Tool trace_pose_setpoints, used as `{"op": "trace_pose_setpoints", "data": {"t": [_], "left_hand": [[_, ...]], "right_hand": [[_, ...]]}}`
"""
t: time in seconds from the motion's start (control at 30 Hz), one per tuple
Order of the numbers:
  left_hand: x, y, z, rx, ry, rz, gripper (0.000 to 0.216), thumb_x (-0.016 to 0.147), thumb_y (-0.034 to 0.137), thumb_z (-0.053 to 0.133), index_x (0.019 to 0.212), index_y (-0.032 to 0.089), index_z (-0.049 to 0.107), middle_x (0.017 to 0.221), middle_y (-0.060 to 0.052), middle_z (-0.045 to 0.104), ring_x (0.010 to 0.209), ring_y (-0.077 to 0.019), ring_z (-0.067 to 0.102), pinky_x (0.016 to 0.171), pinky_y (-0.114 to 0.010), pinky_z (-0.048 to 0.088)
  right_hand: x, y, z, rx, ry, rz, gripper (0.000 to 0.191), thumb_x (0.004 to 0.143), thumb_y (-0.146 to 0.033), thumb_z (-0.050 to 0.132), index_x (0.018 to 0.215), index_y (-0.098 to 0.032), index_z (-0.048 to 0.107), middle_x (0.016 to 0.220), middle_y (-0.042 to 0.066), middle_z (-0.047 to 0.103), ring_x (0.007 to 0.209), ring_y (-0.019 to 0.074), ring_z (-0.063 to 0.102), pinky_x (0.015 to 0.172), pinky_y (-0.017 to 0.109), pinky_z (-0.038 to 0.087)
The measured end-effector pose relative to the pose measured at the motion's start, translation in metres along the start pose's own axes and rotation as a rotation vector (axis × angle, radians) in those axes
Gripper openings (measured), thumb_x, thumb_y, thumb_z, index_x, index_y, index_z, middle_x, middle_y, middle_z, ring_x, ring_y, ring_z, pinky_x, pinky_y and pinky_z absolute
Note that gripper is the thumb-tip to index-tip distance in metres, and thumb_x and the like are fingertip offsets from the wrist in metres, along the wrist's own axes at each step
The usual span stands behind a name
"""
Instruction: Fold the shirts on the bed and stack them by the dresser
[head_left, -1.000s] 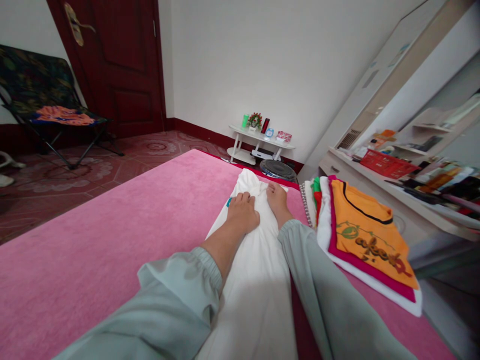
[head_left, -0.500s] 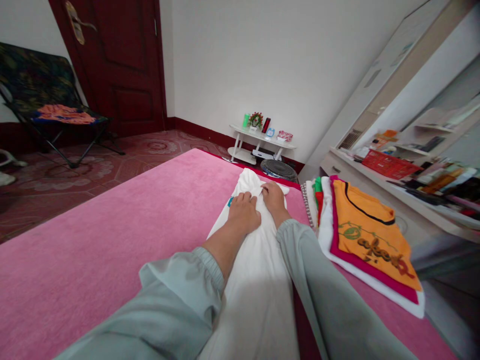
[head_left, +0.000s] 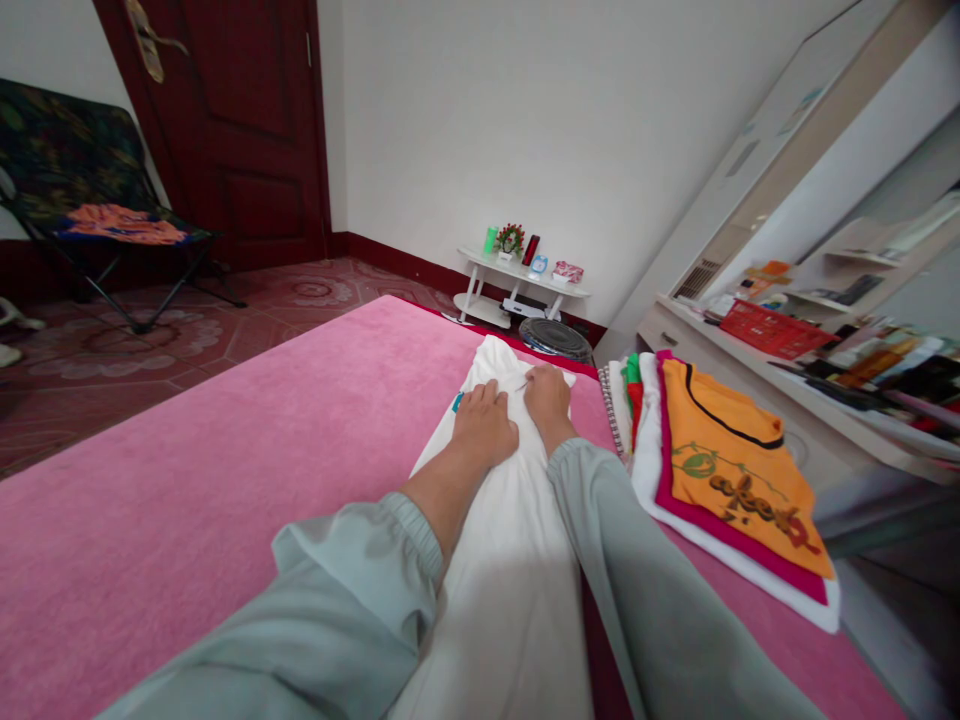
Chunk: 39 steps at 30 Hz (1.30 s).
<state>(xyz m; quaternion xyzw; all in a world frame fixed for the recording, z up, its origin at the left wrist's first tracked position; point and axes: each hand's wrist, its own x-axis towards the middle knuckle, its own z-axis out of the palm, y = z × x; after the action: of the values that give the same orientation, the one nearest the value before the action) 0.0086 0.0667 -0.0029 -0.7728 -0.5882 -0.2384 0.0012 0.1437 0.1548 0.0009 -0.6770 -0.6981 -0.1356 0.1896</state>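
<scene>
A white garment (head_left: 510, 560) lies lengthwise on the pink bed cover (head_left: 225, 470), folded into a long strip. My left hand (head_left: 484, 428) rests flat on its far part, fingers stretched forward, next to a small blue tag. My right hand (head_left: 549, 398) lies beside it on the same cloth, its fingertips curled at a crease near the far end. Whether those fingers pinch the cloth I cannot make out. Both forearms wear pale grey-green sleeves.
A stack of folded clothes topped by an orange shirt (head_left: 731, 460) lies at the right of the bed. A cluttered desk (head_left: 810, 370) stands beyond it. A small white shelf (head_left: 521, 285) is against the far wall, and a folding chair (head_left: 90, 210) by the dark red door (head_left: 240, 130).
My right hand slid a little to the left along the far end of the white garment. My left hand stayed flat in place.
</scene>
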Motion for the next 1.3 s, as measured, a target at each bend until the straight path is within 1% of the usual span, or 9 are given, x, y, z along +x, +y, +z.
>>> {"op": "trace_pose_setpoints", "data": {"t": [0.23,0.47,0.63,0.83,1.0,1.07,1.17,1.23,1.3], "left_hand": [[0.0,-0.001,0.003,0.007,-0.023,-0.001,0.052,0.084,0.03,0.043,0.133,0.011,0.047,0.144,-0.013,0.04,0.128,-0.0269,0.037,0.106,-0.042,0.028],[-0.014,-0.007,0.003,-0.017,-0.048,0.033,0.056,0.09,0.033,0.037,0.141,0.011,0.037,0.148,-0.014,0.037,0.135,-0.0261,0.032,0.112,-0.044,0.019],[-0.049,-0.023,-0.013,-0.016,-0.109,0.057,0.069,0.092,0.051,0.032,0.145,0.008,0.028,0.151,-0.017,0.028,0.14,-0.0291,0.023,0.113,-0.044,0.019],[-0.108,-0.045,-0.049,0.014,-0.198,0.105,0.068,0.093,0.053,0.028,0.146,0.012,0.027,0.154,-0.014,0.022,0.142,-0.0271,0.019,0.114,-0.042,0.016],[-0.158,-0.054,-0.077,-0.01,-0.235,0.173,0.066,0.093,0.055,0.027,0.146,0.016,0.029,0.155,-0.014,0.019,0.142,-0.0284,0.015,0.115,-0.045,0.016],[-0.173,-0.053,-0.088,-0.057,-0.209,0.209,0.062,0.093,0.049,0.034,0.147,0.017,0.028,0.155,-0.014,0.017,0.142,-0.0287,0.014,0.114,-0.047,0.017],[-0.19,-0.047,-0.107,-0.188,-0.186,0.386,0.055,0.088,0.023,0.045,0.143,0.026,0.035,0.157,-0.008,0.015,0.143,-0.0265,0.013,0.114,-0.049,0.019],[-0.201,-0.042,-0.12,-0.305,-0.232,0.529,0.055,0.08,0.007,0.044,0.13,0.029,0.05,0.153,-0.003,0.027,0.141,-0.0227,0.02,0.113,-0.044,0.023],[-0.213,-0.04,-0.132,-0.421,-0.302,0.59,0.052,0.074,-0.001,0.042,0.115,0.027,0.059,0.144,-0.002,0.042,0.135,-0.0192,0.034,0.111,-0.038,0.03]], "right_hand": [[-0.012,-0.002,-0.003,-0.065,-0.169,-0.09,0.04,0.092,-0.019,0.033,0.124,-0.01,0.054,0.125,0.016,0.055,0.118,0.0231,0.046,0.097,0.033,0.035],[-0.049,-0.003,-0.024,-0.079,-0.365,-0.052,0.059,0.097,-0.043,0.019,0.146,-0.011,0.027,0.154,0.012,0.022,0.141,0.0261,0.02,0.111,0.047,0.02],[-0.097,0.001,-0.05,-0.025,-0.394,-0.064,0.064,0.095,-0.052,0.015,0.149,-0.017,0.02,0.156,0.008,0.013,0.144,0.0256,0.01,0.112,0.048,0.018],[-0.172,0.005,-0.09,0.005,-0.465,-0.11,0.062,0.095,-0.055,0.017,0.149,-0.026,0.017,0.157,0.005,0.005,0.144,0.0248,0.004,0.113,0.05,0.013],[-0.232,-0.003,-0.129,0.06,-0.475,-0.186,0.058,0.095,-0.052,0.02,0.148,-0.027,0.021,0.157,0.006,0.009,0.144,0.0262,0.005,0.113,0.054,0.012],[-0.253,-0.008,-0.142,0.111,-0.467,-0.239,0.055,0.096,-0.049,0.022,0.148,-0.029,0.023,0.156,0.005,0.011,0.144,0.0262,0.006,0.112,0.056,0.013],[-0.282,-0.016,-0.163,0.215,-0.48,-0.353,0.05,0.097,-0.042,0.027,0.146,-0.033,0.026,0.156,0.003,0.015,0.144,0.0254,0.01,0.112,0.058,0.016],[-0.3,-0.018,-0.177,0.303,-0.504,-0.45,0.049,0.096,-0.037,0.033,0.144,-0.035,0.03,0.155,0.002,0.019,0.143,0.0245,0.014,0.112,0.056,0.019],[-0.317,-0.014,-0.191,0.397,-0.511,-0.547,0.048,0.094,-0.032,0.039,0.142,-0.034,0.036,0.152,0.003,0.027,0.141,0.0223,0.024,0.113,0.05,0.025]]}}
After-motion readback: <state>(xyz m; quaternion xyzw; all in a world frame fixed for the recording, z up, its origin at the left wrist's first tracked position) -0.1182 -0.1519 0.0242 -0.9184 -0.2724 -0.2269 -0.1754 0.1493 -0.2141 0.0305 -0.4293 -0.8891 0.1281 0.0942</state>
